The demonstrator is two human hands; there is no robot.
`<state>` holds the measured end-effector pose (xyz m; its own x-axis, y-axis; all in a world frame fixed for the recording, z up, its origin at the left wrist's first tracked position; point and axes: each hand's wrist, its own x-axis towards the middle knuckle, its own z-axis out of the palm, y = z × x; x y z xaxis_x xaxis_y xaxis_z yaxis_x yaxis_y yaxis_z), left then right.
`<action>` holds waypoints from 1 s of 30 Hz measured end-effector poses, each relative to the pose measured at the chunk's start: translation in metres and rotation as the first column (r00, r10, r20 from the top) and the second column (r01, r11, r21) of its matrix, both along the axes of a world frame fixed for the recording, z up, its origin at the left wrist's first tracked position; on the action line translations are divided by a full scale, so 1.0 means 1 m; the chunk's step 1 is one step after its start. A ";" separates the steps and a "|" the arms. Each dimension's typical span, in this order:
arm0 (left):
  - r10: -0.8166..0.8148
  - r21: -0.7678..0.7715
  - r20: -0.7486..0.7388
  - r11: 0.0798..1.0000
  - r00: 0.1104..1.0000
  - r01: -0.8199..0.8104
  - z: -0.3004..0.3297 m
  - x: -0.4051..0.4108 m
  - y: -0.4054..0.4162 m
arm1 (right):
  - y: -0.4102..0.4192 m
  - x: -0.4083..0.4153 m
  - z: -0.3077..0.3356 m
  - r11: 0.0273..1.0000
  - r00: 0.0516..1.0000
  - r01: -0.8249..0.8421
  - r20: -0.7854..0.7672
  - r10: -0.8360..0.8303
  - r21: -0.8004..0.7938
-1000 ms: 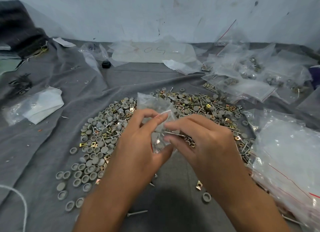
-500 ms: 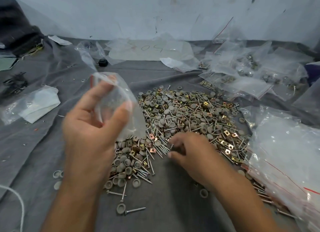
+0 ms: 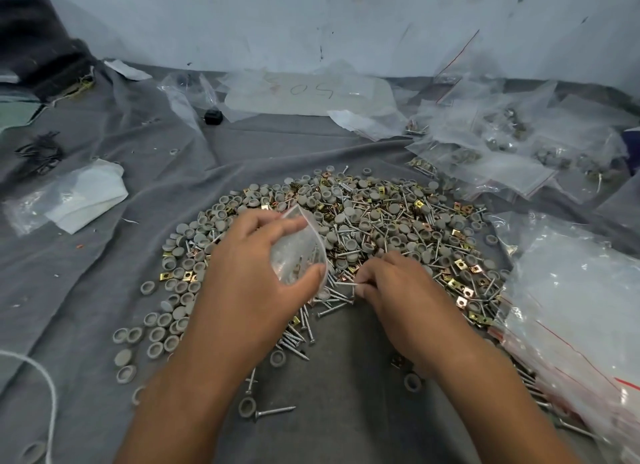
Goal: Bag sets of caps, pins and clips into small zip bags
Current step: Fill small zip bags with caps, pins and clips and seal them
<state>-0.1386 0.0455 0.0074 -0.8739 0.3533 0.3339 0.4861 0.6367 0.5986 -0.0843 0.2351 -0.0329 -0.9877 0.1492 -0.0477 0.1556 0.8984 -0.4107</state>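
A wide heap of grey caps [image 3: 349, 217], silver screw pins [image 3: 332, 295] and brass clips [image 3: 460, 264] lies on the grey cloth [image 3: 104, 290]. My left hand [image 3: 249, 276] holds a small clear zip bag [image 3: 298, 252] over the heap, thumb under it and fingers on top. The bag's mouth faces right, and a few pins show inside it. My right hand [image 3: 391, 290] is low at the heap's near edge and pinches one pin by its end, just right of the bag.
A pile of empty zip bags [image 3: 571, 311] lies at the right. Filled bags [image 3: 519, 151] sit at the back right. A folded white sheet in plastic [image 3: 79, 196] lies at the left. A white cord [image 3: 41, 377] runs near the lower left edge.
My left hand has come down and to the right with the bag, back over the heap. My right hand stayed at the heap's near edge and now pinches a pin.
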 end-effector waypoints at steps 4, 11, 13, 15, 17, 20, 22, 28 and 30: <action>0.009 -0.032 0.009 0.999 1.000 -0.009 -0.003 0.000 0.003 | -0.006 -0.004 0.001 0.999 0.998 -0.027 0.056 0.025 0.028; -0.001 -0.132 0.036 0.991 0.999 0.006 -0.013 0.000 0.004 | 0.007 0.001 0.001 0.999 0.999 -0.039 0.002 0.039 0.001; -0.006 -0.128 0.022 0.992 1.000 0.009 -0.014 0.001 0.005 | 0.014 0.001 0.009 0.982 0.999 -0.012 -0.053 0.002 -0.187; -0.012 -0.117 0.020 0.993 1.000 0.015 -0.015 0.002 0.008 | 0.018 0.001 0.017 0.942 0.987 -0.046 -0.159 -0.008 -0.332; -0.021 -0.102 0.018 0.995 1.000 0.022 -0.016 0.003 0.010 | 0.018 0.003 0.023 0.921 0.976 -0.090 -0.218 0.005 -0.380; -0.037 -0.093 0.010 0.995 0.999 0.038 -0.017 0.005 0.014 | 0.014 0.002 0.025 0.878 0.963 -0.135 -0.268 0.007 -0.460; -0.041 -0.096 0.003 0.995 0.999 0.041 -0.018 0.006 0.015 | 0.014 0.002 0.029 0.825 0.949 -0.163 -0.315 -0.020 -0.542; -0.061 -0.077 0.002 0.995 0.998 0.061 -0.017 0.007 0.015 | 0.011 0.008 0.043 0.769 0.871 -0.247 -0.482 -0.090 -0.590; -0.069 -0.071 0.004 0.995 0.998 0.070 -0.016 0.007 0.017 | 0.005 0.008 0.041 0.814 0.887 -0.269 -0.462 0.001 -0.514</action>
